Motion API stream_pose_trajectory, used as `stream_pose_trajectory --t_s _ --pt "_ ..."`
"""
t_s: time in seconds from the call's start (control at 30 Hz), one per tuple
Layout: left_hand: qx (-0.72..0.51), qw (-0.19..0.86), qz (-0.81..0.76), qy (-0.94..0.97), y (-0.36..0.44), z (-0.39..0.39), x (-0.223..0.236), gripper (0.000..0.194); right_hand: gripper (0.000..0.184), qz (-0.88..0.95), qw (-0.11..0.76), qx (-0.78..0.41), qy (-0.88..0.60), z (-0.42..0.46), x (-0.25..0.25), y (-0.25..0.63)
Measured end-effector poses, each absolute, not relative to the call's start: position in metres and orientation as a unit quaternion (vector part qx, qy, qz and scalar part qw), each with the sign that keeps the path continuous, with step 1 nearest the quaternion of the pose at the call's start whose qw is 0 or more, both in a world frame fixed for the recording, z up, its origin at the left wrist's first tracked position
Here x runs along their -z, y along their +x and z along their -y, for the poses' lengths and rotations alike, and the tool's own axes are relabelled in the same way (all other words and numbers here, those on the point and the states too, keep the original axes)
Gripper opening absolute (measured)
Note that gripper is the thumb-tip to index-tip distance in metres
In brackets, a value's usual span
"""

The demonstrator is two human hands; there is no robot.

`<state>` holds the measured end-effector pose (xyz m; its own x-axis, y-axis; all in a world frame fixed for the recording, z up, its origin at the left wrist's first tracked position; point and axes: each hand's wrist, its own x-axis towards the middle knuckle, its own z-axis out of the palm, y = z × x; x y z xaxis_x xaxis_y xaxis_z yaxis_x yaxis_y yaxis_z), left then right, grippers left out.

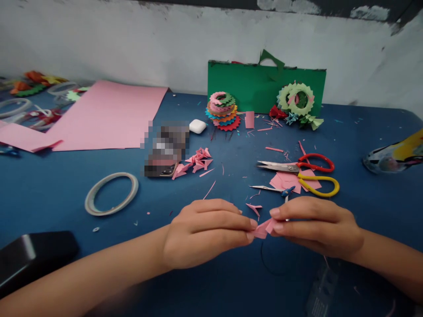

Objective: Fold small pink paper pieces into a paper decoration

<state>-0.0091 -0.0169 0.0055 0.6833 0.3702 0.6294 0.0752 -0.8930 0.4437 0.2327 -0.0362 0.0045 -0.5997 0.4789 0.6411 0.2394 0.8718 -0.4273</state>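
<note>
One folded pink paper piece (pixel 262 230) is located on the near side of the red-and-yellow-handled scissors (pixel 291 167). Left hand (pixel 209 233): fingertips pinching the left end. Right hand (pixel 315 226): fingertips pinching the right end. Handling: probably very light, crisp, easily creased or torn; hold by folded edges, applying minimal pressure.

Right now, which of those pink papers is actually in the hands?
The small folded piece, held between the left hand and the right hand. Others, like the large sheet farther back, lie on the blue table.
</note>
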Motion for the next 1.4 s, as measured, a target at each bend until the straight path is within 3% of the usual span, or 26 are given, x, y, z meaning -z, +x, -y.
stream_pose_trajectory --t_s 0.23,0.33,0.47,0.63,0.93,1.2,1.27,1.4 --pt "-0.382 0.239 -0.128 0.883 -0.002 0.017 -0.007 0.009 0.024 0.919 0.329 -0.105 -0.19 0.038 -0.006 0.238" --pt "-0.388 0.268 -0.125 0.873 -0.001 0.016 -0.006 0.009 0.019 0.911 0.353 -0.102 -0.187 0.038 -0.007 0.234" --pt "-0.394 0.302 -0.128 0.858 0.0 0.014 -0.003 0.009 0.013 0.834 0.416 -0.246 -0.267 0.038 -0.004 0.221" --pt "-0.376 0.32 -0.166 0.854 0.001 0.016 0.003 0.016 0.011 0.767 0.327 -0.419 -0.359 0.039 0.003 0.214" --pt "-0.386 0.449 -0.284 0.754 0.011 0.032 0.012 0.022 0.009 0.788 0.343 -0.371 -0.351 0.04 0.01 0.209" --pt "-0.388 0.428 -0.307 0.756 0.01 0.036 0.012 0.022 0.011 0.774 0.374 -0.369 -0.354 0.041 0.02 0.205" --pt "-0.386 0.452 -0.319 0.739 0.011 0.036 0.013 0.023 0.01 0.759 0.365 -0.393 -0.37 0.041 0.02 0.205" --pt "-0.384 0.571 -0.375 0.621 0.012 0.033 0.014 0.019 0.011 0.659 0.315 -0.549 -0.406 0.037 0.016 0.207"
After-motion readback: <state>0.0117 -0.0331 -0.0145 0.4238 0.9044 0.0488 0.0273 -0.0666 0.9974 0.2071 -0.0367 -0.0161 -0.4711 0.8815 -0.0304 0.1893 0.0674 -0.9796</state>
